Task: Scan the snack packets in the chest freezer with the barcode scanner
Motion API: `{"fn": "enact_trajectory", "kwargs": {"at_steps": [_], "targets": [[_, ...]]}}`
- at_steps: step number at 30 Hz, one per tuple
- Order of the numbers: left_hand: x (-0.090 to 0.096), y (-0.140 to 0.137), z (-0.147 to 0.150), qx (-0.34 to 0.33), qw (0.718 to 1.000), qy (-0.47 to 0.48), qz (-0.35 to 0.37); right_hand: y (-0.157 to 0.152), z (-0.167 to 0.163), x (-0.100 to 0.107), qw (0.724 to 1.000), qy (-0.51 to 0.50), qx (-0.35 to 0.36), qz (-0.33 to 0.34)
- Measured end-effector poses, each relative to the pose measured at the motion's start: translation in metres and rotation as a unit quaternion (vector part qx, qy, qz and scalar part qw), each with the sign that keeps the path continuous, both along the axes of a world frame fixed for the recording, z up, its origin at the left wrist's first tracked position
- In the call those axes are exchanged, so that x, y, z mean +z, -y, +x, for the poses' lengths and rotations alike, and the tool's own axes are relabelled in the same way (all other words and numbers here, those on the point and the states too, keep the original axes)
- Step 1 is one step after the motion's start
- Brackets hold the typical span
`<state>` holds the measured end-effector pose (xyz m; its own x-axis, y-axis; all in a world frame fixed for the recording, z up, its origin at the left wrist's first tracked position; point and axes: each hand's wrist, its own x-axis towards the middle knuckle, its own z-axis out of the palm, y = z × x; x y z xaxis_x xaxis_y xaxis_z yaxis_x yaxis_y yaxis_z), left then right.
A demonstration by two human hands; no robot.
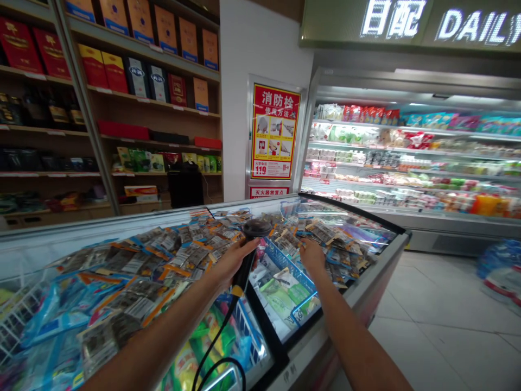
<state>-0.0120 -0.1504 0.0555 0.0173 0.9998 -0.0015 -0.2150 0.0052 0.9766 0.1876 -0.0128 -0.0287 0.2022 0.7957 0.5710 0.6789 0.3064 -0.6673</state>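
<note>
My left hand (230,263) is wrapped round the handle of a black barcode scanner (256,228), held upright over the chest freezer with its head on top. A black cable (215,342) hangs from the handle and loops below. My right hand (312,256) reaches over the freezer's right part, its fingers closed at the edge of a small flat packet (288,241); the fingertips are partly hidden. Many similar brown packets with orange and blue edges (191,255) lie spread over the freezer's glass top on both sides of the scanner.
Beneath the glass, a blue basket (291,263) holds green and white bags. The freezer's black-edged rim (358,214) runs along the right. Shelves with boxes (163,81) stand behind on the left, a lit refrigerated display (407,163) on the right. Wrapped bottles (500,271) sit on the floor.
</note>
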Motion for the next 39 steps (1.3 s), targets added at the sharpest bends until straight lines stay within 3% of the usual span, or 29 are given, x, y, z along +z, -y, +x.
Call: {"fn": "enact_trajectory", "kwargs": {"at_steps": [2,4,6,8,9,11,13,17,21,24,26,32,39], "targets": [[0.000,-0.008,0.014,0.007,1.000,0.002,0.009,0.018,-0.003,0.009,0.996,-0.075,0.042,0.007],[-0.003,-0.018,0.031,0.030,0.999,-0.021,0.022,0.041,-0.011,0.020,0.969,-0.185,0.159,-0.044],[-0.010,-0.027,0.051,0.051,0.997,-0.039,0.035,0.064,-0.022,0.030,0.895,-0.285,0.311,-0.145],[-0.017,-0.033,0.071,0.080,0.993,-0.073,0.055,0.081,-0.032,0.038,0.831,-0.344,0.390,-0.196],[-0.019,-0.036,0.079,0.093,0.989,-0.095,0.065,0.086,-0.035,0.042,0.819,-0.367,0.394,-0.198],[-0.021,-0.039,0.085,0.107,0.980,-0.148,0.081,0.089,-0.037,0.047,0.821,-0.415,0.349,-0.179],[-0.019,-0.042,0.073,0.116,0.966,-0.213,0.092,0.086,-0.032,0.050,0.818,-0.460,0.298,-0.178],[-0.015,-0.048,-0.002,0.190,0.910,-0.359,0.081,0.081,-0.011,0.051,0.801,-0.506,0.246,-0.205],[-0.028,-0.058,-0.074,0.235,0.842,-0.486,0.013,0.084,0.001,0.051,0.808,-0.499,0.239,-0.201],[-0.040,-0.067,-0.092,0.233,0.805,-0.545,-0.024,0.089,-0.001,0.051,0.811,-0.491,0.246,-0.201],[-0.042,-0.074,-0.095,0.229,0.796,-0.559,-0.047,0.093,-0.006,0.052,0.812,-0.483,0.259,-0.202],[-0.031,-0.091,-0.100,0.282,0.827,-0.485,-0.031,0.107,-0.018,0.060,0.752,-0.504,0.345,-0.246],[-0.034,-0.116,-0.084,0.358,0.907,-0.208,0.076,0.120,-0.033,0.067,0.719,-0.493,0.368,-0.323]]}}
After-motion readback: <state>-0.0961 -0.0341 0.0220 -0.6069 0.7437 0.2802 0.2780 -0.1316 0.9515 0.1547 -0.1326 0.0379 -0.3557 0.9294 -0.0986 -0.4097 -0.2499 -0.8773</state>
